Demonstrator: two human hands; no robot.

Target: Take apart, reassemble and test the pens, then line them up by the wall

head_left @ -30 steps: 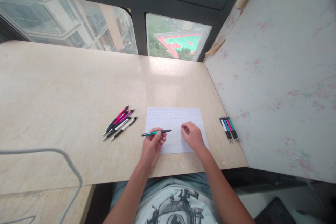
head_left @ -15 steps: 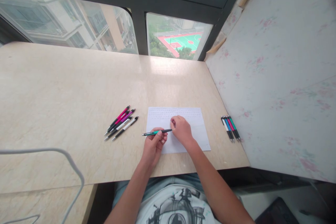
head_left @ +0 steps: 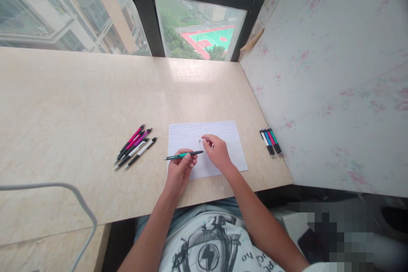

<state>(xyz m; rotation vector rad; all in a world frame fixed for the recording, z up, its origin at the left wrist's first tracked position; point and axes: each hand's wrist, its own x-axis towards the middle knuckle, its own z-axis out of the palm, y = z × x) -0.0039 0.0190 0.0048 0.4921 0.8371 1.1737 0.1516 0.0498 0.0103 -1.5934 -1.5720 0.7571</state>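
Observation:
A green and black pen (head_left: pixel 180 156) lies across my left hand (head_left: pixel 179 172), closed round its barrel. The black end points right, and a thin pale point juts out of it. Just right of that end is my right hand (head_left: pixel 218 153), its fingers curled with thumb and forefinger close together. A tiny dark and silver piece (head_left: pixel 199 140) shows at those fingertips; whether it is pinched or lies on the paper I cannot tell. Under both hands is a white sheet of paper (head_left: pixel 229 136) with rows of faint writing at its top.
Several pens (head_left: pixel 135 146) in pink, purple, white and black lie heaped on the left of the beige tabletop (head_left: pixel 95 102). Several more pens (head_left: pixel 270 142) lie side by side by the papered wall (head_left: pixel 318 106). A grey cable (head_left: pixel 81 199) loops at the lower left.
The view has tilted down and shifted to the right. My right hand's fingertips have moved a little away from the pen's end, and the tiny piece now shows beside them.

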